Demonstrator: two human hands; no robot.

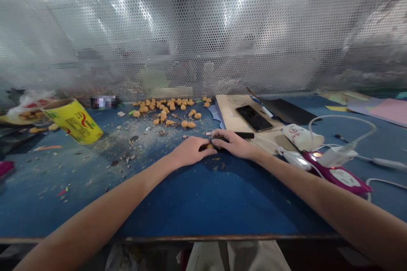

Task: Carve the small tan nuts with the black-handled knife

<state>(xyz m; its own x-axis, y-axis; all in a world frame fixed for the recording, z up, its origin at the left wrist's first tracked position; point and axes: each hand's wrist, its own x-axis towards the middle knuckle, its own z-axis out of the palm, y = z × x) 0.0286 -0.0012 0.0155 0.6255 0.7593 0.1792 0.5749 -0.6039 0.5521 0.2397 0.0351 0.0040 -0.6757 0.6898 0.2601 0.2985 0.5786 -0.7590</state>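
Note:
Both hands meet over the blue table (216,203), near its middle. My left hand (192,151) is closed round a small tan gourd (210,146), mostly hidden by the fingers. Touching it from the right, my right hand (235,144) is closed on a dark tool with a black handle (244,135) that sticks out to the right above the hand. The tool's working end is hidden at the gourd. Several small tan gourds (163,116) lie in a loose pile beyond my left hand.
A yellow tube (76,123) leans at the left among scattered debris. On the right are a phone (254,118) on a tan board (229,112), a white cup (302,135) and a magenta power strip (337,173) with cables. A perforated metal screen (197,29) stands behind.

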